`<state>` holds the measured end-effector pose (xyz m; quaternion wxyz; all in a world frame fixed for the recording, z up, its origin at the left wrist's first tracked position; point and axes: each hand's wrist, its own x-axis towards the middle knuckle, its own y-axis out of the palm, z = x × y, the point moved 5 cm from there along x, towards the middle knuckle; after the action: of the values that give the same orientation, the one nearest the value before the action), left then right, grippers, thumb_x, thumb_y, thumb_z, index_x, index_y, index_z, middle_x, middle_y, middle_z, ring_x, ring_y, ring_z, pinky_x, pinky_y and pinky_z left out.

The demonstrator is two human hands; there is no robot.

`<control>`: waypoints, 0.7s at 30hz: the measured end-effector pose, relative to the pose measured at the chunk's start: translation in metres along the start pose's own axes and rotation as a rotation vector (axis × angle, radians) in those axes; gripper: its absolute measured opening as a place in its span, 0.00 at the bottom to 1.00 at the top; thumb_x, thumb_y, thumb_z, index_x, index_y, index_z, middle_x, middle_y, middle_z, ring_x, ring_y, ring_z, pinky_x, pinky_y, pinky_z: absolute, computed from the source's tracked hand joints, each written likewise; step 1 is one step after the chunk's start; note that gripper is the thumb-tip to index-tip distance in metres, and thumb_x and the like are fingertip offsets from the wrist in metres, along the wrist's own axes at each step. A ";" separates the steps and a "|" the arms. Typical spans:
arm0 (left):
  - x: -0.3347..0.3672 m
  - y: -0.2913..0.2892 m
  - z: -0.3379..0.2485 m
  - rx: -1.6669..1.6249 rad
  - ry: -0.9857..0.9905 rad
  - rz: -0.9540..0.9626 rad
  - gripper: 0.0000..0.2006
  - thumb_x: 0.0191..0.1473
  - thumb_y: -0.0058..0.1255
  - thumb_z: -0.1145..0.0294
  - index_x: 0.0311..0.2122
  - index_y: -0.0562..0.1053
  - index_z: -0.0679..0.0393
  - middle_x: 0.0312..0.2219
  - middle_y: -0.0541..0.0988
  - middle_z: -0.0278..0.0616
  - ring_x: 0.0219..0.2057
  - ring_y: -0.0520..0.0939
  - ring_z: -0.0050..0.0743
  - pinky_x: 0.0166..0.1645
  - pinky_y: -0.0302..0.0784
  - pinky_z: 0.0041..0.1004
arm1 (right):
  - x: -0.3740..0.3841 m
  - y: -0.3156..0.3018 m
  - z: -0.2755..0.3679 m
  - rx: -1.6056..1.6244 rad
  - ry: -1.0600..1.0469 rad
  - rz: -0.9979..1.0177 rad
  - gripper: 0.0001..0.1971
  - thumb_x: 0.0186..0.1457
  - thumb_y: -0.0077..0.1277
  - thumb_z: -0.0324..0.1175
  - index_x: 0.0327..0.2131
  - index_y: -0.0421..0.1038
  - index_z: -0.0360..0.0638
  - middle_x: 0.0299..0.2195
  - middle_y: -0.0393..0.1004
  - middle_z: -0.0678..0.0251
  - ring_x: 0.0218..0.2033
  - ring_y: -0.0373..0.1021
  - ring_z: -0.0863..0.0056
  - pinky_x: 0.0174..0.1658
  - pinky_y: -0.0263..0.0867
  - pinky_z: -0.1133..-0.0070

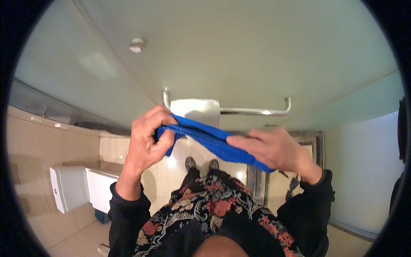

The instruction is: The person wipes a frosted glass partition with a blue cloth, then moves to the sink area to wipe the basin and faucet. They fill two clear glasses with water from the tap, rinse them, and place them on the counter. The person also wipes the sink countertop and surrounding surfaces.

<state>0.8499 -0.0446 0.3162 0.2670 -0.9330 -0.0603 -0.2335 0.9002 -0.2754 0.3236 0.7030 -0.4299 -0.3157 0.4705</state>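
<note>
Blue cloth: folded lengthwise into a creased strip, suspended between both hands, sloping down rightward. Left hand: raised, fingers curled, gripping one end. Right hand: back uppermost, fingers pointing inward, gripping the other end.

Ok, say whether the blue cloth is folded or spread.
Folded: left hand and right hand hold the cloth as a narrow, layered strip.

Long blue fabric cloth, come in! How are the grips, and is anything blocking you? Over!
Left grip and right grip, both closed. Long blue fabric cloth gathered, spanning between them. Shiny metal bar beyond; nothing seen blocking.
</note>
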 end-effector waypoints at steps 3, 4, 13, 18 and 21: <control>0.014 -0.011 -0.009 0.001 -0.053 0.000 0.04 0.36 0.43 0.80 0.23 0.69 0.65 0.17 0.69 0.40 0.17 0.68 0.27 0.22 0.61 0.24 | -0.004 -0.005 -0.003 -0.042 -0.020 -0.019 0.30 0.46 0.45 0.27 0.55 0.57 0.63 0.24 0.64 0.62 0.20 0.68 0.61 0.22 0.65 0.71; 0.019 -0.012 -0.011 0.018 -0.055 0.009 0.04 0.36 0.43 0.81 0.23 0.69 0.65 0.17 0.68 0.40 0.17 0.68 0.26 0.21 0.60 0.24 | -0.007 -0.005 -0.008 -0.060 -0.002 -0.028 0.29 0.45 0.45 0.26 0.53 0.59 0.62 0.25 0.64 0.62 0.20 0.68 0.61 0.22 0.65 0.71; 0.062 -0.007 -0.044 0.140 0.131 0.064 0.03 0.39 0.49 0.80 0.25 0.70 0.63 0.19 0.69 0.40 0.18 0.70 0.29 0.22 0.63 0.26 | -0.019 -0.048 -0.058 0.273 0.084 -0.509 0.09 0.37 0.39 0.17 0.25 0.67 0.36 0.27 0.67 0.60 0.28 0.67 0.66 0.32 0.63 0.77; 0.100 -0.021 -0.063 0.318 0.341 -0.077 0.05 0.40 0.50 0.80 0.27 0.69 0.63 0.22 0.69 0.42 0.24 0.72 0.35 0.28 0.66 0.27 | -0.020 -0.101 -0.072 0.096 0.063 -0.917 0.07 0.40 0.38 0.18 0.24 0.68 0.35 0.25 0.68 0.61 0.27 0.67 0.69 0.32 0.63 0.78; 0.127 -0.041 -0.075 0.481 0.447 -0.227 0.08 0.41 0.52 0.81 0.29 0.69 0.60 0.24 0.70 0.43 0.25 0.74 0.42 0.27 0.70 0.31 | -0.004 -0.145 -0.057 -0.233 -0.086 -1.112 0.07 0.39 0.43 0.16 0.25 0.68 0.37 0.24 0.67 0.61 0.24 0.66 0.67 0.27 0.63 0.78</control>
<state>0.9214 -0.0505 0.4514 0.4583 -0.7565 -0.1570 -0.4392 1.0040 -0.3236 0.4292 0.7795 -0.2542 -0.5724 0.0088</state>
